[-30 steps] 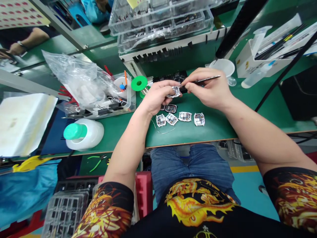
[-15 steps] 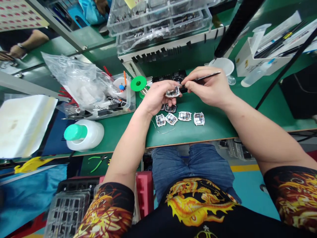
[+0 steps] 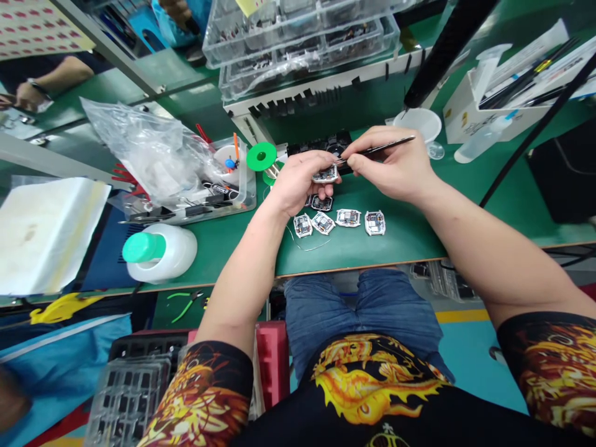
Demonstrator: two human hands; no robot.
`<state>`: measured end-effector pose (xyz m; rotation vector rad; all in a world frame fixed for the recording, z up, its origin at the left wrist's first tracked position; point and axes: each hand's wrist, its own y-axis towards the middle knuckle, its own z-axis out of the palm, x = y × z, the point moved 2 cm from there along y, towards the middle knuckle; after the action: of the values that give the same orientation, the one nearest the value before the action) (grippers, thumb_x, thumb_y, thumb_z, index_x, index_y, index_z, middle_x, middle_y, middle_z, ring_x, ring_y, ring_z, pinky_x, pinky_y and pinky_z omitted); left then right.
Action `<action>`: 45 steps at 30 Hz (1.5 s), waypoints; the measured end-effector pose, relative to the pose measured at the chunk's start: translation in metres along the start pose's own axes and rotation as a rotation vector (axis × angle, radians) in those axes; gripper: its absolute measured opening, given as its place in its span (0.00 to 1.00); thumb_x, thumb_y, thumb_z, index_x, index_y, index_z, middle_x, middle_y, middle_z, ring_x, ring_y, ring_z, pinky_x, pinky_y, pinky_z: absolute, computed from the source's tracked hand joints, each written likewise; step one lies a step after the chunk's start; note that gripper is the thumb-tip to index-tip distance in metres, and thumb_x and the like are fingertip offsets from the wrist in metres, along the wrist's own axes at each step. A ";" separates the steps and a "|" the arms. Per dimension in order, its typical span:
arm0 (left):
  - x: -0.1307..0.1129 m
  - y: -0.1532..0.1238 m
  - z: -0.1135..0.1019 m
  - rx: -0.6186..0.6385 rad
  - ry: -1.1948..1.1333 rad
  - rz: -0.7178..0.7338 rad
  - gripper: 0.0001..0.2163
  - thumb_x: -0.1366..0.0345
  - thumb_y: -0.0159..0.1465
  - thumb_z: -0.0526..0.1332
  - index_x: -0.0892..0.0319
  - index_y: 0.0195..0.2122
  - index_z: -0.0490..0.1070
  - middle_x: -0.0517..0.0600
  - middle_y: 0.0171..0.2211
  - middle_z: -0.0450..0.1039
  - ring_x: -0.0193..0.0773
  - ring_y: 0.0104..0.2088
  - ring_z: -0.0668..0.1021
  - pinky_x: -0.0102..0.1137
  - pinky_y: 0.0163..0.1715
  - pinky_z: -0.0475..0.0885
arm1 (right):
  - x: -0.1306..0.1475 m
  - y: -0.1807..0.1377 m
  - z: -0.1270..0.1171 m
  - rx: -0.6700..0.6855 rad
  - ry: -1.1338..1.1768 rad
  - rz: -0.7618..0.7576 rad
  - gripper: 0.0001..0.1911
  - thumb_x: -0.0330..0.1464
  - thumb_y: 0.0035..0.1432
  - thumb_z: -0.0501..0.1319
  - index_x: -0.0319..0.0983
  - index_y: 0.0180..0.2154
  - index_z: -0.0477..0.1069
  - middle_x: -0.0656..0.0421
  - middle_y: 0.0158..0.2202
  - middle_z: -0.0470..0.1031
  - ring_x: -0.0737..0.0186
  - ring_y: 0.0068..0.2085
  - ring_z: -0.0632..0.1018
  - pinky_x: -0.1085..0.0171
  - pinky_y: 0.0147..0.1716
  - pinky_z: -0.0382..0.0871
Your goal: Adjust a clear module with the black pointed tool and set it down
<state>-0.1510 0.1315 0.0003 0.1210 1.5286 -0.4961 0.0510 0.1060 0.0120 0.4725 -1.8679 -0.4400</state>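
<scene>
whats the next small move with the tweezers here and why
Probably ease the tweezers tip down into the module. The right hand has the tip at its edge, and the left hand holds it raised above the table.

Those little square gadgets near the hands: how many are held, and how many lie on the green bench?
Held in the left hand: 1 module
Front row on the bench: 4
Dark one behind the row: 1
Total: 6
</scene>
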 end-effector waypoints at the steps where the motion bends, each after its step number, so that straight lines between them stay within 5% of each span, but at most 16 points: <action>1: 0.000 0.000 0.000 -0.008 0.003 -0.006 0.13 0.56 0.70 0.68 0.61 0.48 0.80 0.51 0.33 0.81 0.31 0.24 0.79 0.24 0.25 0.70 | 0.000 0.000 0.000 -0.007 -0.005 0.006 0.09 0.42 0.64 0.75 0.44 0.39 0.88 0.55 0.39 0.85 0.54 0.40 0.84 0.56 0.40 0.84; 13: 0.002 0.001 0.000 0.005 0.021 -0.002 0.13 0.56 0.72 0.67 0.62 0.47 0.80 0.51 0.32 0.82 0.31 0.24 0.79 0.23 0.24 0.70 | 0.002 0.000 0.000 -0.082 0.016 0.039 0.15 0.48 0.62 0.78 0.45 0.36 0.86 0.55 0.36 0.85 0.54 0.35 0.84 0.55 0.34 0.84; 30: 0.003 0.001 0.001 0.016 0.031 0.008 0.12 0.58 0.72 0.67 0.62 0.48 0.80 0.51 0.32 0.82 0.30 0.24 0.79 0.23 0.25 0.70 | -0.008 0.000 0.002 0.007 0.051 0.085 0.13 0.45 0.61 0.78 0.42 0.37 0.86 0.56 0.32 0.83 0.57 0.30 0.81 0.59 0.29 0.80; 40: 0.001 0.000 0.000 -0.001 0.013 -0.007 0.12 0.58 0.71 0.68 0.63 0.45 0.80 0.51 0.32 0.81 0.28 0.22 0.77 0.22 0.21 0.66 | -0.005 -0.001 0.001 0.108 -0.062 -0.061 0.07 0.42 0.66 0.74 0.47 0.39 0.88 0.56 0.41 0.86 0.51 0.43 0.84 0.51 0.48 0.83; 45: 0.001 0.001 -0.002 -0.004 0.043 -0.003 0.12 0.59 0.70 0.67 0.64 0.45 0.80 0.51 0.31 0.80 0.26 0.20 0.74 0.21 0.19 0.64 | -0.007 0.000 -0.002 0.234 -0.095 -0.222 0.07 0.38 0.69 0.71 0.45 0.44 0.88 0.55 0.43 0.85 0.53 0.44 0.84 0.53 0.48 0.80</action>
<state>-0.1521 0.1325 -0.0009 0.1273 1.5718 -0.4958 0.0553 0.1093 0.0069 0.8348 -1.9769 -0.3970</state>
